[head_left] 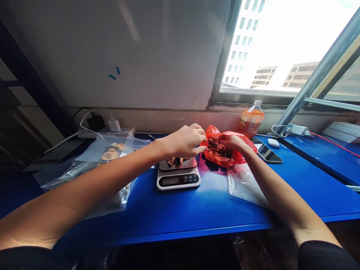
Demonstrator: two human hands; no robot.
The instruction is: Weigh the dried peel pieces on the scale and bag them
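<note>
The red bag (225, 162) sits on the blue table (197, 217), just right of the scale (178, 183), with its mouth open and dark red dried bits (216, 150) inside. The left hand (189, 139) is at the bag's left edge, its fingers bent and a little apart; I cannot tell if it pinches the bag. The right hand (232, 142) comes in from the other side with its fingertips down in the bag, so I cannot tell how far open they are or if they hold a bit. Brown dried pieces (178, 162) lie on the scale, partly hidden under the left hand. The left arm also goes over the clear bags (120, 202) on the left, where pale slices (112, 153) show. Under the right arm is a clear plastic sheet (242, 183). A phone (270, 153), a small white case (273, 142) and an orange bottle (253, 119) are near the red bag, behind the right arm.
</note>
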